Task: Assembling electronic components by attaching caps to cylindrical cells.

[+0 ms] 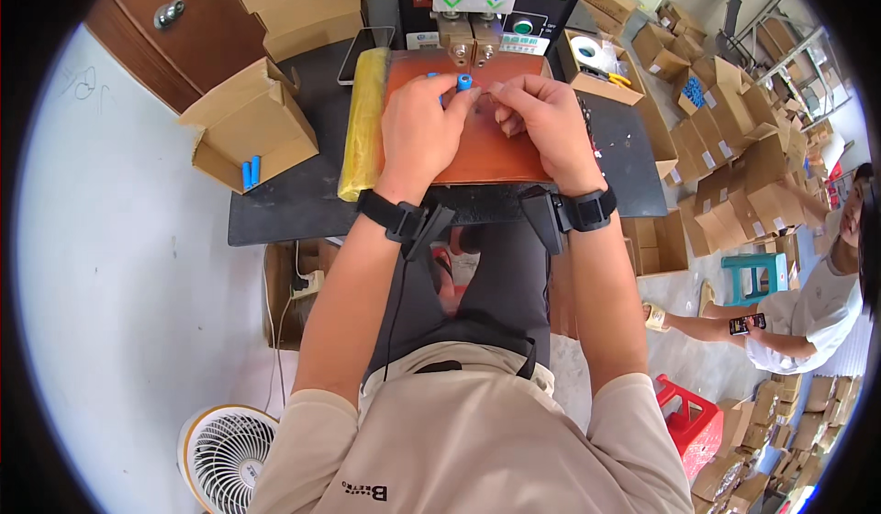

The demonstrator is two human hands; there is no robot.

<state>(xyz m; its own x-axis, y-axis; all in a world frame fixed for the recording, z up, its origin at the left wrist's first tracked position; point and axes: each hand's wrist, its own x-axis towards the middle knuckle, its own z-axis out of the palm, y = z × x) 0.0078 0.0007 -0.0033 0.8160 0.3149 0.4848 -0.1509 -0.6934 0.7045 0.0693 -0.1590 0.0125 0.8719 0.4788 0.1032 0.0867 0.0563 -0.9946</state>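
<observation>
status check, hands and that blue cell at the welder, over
Left hand pinching blue cell under the welder head. Right hand alongside, grip unclear. Both over the brown mat. Nothing in the way.

Mat (486,151) on table (303,197); open box (248,124) left; machine (486,0) behind.

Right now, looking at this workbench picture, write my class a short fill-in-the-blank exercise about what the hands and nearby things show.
1. The left hand holds a small ____ cylinder under the machine.
2. Both hands work over a ____ mat.
3. The open cardboard box at left holds two blue ____.
4. The white fan stands on the ____.

Missing words: blue; brown; cylinders; floor
</observation>
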